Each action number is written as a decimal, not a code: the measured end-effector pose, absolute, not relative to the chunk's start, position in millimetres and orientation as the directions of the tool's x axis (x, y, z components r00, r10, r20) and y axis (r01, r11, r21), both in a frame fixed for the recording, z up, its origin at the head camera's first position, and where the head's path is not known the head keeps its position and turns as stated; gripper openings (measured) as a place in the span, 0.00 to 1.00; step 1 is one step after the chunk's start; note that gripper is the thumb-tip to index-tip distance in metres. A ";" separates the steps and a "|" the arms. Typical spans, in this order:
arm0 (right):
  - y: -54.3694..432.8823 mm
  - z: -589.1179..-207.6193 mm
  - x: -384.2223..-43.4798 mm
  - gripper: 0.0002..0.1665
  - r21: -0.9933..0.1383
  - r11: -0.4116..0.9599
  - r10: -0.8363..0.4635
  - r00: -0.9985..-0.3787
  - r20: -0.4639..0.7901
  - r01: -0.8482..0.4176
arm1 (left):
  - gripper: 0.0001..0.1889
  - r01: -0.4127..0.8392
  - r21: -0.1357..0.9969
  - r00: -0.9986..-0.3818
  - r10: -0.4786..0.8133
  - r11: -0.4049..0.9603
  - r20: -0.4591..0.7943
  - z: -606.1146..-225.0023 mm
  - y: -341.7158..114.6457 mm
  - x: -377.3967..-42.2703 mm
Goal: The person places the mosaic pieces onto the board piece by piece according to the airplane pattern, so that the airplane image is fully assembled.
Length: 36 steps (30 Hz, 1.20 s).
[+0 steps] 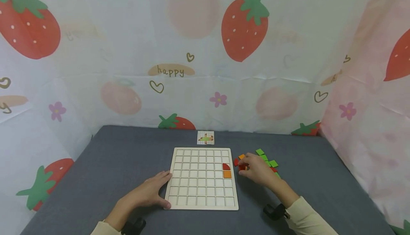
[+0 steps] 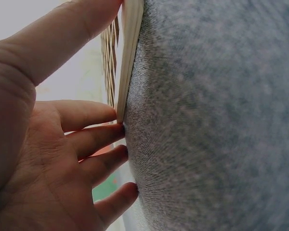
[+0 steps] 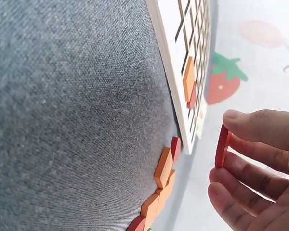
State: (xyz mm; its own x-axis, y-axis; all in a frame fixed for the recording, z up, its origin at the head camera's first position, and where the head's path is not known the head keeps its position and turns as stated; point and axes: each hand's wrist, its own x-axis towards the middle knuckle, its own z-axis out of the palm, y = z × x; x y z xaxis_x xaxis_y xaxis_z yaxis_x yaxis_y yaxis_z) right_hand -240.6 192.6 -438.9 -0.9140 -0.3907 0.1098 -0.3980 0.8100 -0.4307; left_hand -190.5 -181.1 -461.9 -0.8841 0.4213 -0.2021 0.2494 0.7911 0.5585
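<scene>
A pale wooden grid board (image 1: 202, 207) lies flat on the grey cloth. In its right-hand column sit a red rounded tile (image 1: 226, 166) and, just below that, an orange square tile (image 1: 227, 174). My left hand (image 1: 150, 189) rests at the board's left edge, fingers and thumb spread, touching the rim. Right of the board, my right hand (image 1: 257, 169) pinches a red tile (image 3: 222, 147) between thumb and fingers, raised off the cloth in the right wrist view. The tile's full outline is hidden, as it is seen edge-on.
Loose tiles lie beside the right hand: several green ones (image 1: 263, 157), orange ones (image 3: 163, 168) and red ones (image 3: 175, 149). A small card with a coloured grid picture (image 1: 205, 137) lies behind the board. A strawberry-print curtain (image 1: 198, 99) hangs behind the table.
</scene>
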 end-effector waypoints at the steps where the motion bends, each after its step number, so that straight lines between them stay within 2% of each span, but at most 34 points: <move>1: 192.0 -439.2 -240.7 0.11 -0.432 0.810 -0.391 -0.914 0.109 -0.398 | 0.54 0.248 0.558 -0.884 0.421 0.792 -0.205 -462.0 -181.2 -190.8; 23: 176.9 -441.4 -234.0 0.12 -0.463 0.793 -0.396 -0.912 0.103 -0.396 | 0.54 0.260 0.560 -0.880 0.432 0.786 -0.197 -461.8 -182.5 -191.4; 32: 172.8 -445.0 -233.2 0.12 -0.429 0.769 -0.459 -0.876 0.146 -0.474 | 0.54 0.249 0.552 -0.882 0.422 0.796 -0.210 -462.3 -181.9 -192.0; 36: 169.5 -446.5 -231.9 0.12 -0.423 0.774 -0.458 -0.878 0.140 -0.471 | 0.54 0.243 0.554 -0.882 0.419 0.797 -0.215 -461.8 -181.1 -191.5</move>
State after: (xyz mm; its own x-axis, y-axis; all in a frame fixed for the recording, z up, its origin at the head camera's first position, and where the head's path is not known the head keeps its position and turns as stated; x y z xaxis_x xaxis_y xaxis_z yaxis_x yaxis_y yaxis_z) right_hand -231.9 169.5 -446.5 -0.8779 -0.4579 0.1402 -0.4712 0.7738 -0.4234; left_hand -191.5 -181.1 -461.8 -0.8823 0.4187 -0.2148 0.2432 0.7965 0.5535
